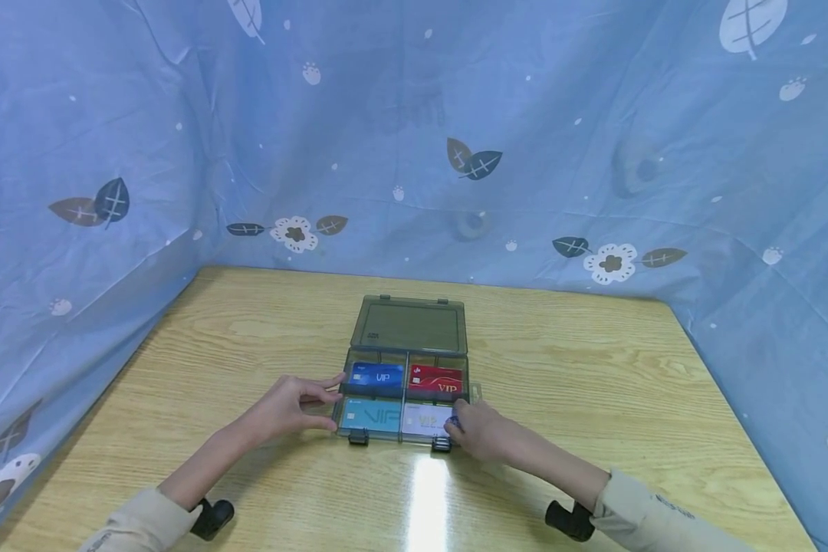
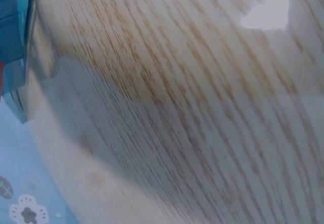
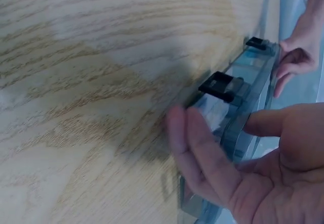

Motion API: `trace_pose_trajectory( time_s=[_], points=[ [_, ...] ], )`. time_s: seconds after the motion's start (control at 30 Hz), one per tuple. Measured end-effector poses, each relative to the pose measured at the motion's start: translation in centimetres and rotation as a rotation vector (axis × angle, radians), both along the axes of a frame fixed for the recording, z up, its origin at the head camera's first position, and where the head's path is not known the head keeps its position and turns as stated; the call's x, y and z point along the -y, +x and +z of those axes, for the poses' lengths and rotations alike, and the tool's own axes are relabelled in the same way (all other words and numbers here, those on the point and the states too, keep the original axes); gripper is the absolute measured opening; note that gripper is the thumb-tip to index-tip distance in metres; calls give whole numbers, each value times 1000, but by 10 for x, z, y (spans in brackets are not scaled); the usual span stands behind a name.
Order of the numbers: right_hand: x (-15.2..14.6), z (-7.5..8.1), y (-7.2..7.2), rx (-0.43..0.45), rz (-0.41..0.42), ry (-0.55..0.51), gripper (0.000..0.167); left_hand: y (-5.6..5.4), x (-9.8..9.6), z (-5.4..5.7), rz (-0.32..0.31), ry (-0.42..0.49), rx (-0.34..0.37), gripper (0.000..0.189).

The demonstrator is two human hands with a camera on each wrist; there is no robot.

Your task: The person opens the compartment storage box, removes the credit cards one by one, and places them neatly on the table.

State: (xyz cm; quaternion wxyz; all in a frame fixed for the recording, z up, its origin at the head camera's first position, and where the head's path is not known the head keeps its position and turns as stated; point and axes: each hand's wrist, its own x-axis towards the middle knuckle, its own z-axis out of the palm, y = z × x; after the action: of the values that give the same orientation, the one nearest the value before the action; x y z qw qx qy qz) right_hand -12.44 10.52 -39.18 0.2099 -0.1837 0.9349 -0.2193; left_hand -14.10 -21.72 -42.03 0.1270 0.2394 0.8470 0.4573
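A translucent grey four-compartment plastic case sits between the two hands on the wood-grain table, its lid laid back away from the person.

The left hand is at the case's left wall, unclenched: the index finger reaches out to the rear part of that side, and the thumb points to the front left corner, with another finger between them. The fingertips meet the outer edge, beside the teal VIP card in the front left compartment and the blue VIP card behind it.

The right hand is at the front right corner, its thumb and bent fingers around that part of the case in the right wrist view. Whether they pinch the wall or merely lie against it, I cannot tell. Its fingertips overlap the right end of the white VIP card; the red VIP card lies just behind, in the rear right compartment.

Two dark latches project from the front edge, the right one near the right fingers. A blue leaf-print cloth hangs behind the table.
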Motion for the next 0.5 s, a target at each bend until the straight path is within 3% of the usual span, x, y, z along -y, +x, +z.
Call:
trace_pose_trajectory(
  time_s=[0.2,0.33,0.5],
  points=[
    [-1,0,-2,7,22,8,31,-1,0,0,-2,5,-3,41],
    [-2,0,-4,49,-1,28,48,-1,0,-1,-8,12,-2,41],
    [-7,3,-3,80,-41,-14,43,-1,1,-1,-12,8,-2,40]
  ],
)
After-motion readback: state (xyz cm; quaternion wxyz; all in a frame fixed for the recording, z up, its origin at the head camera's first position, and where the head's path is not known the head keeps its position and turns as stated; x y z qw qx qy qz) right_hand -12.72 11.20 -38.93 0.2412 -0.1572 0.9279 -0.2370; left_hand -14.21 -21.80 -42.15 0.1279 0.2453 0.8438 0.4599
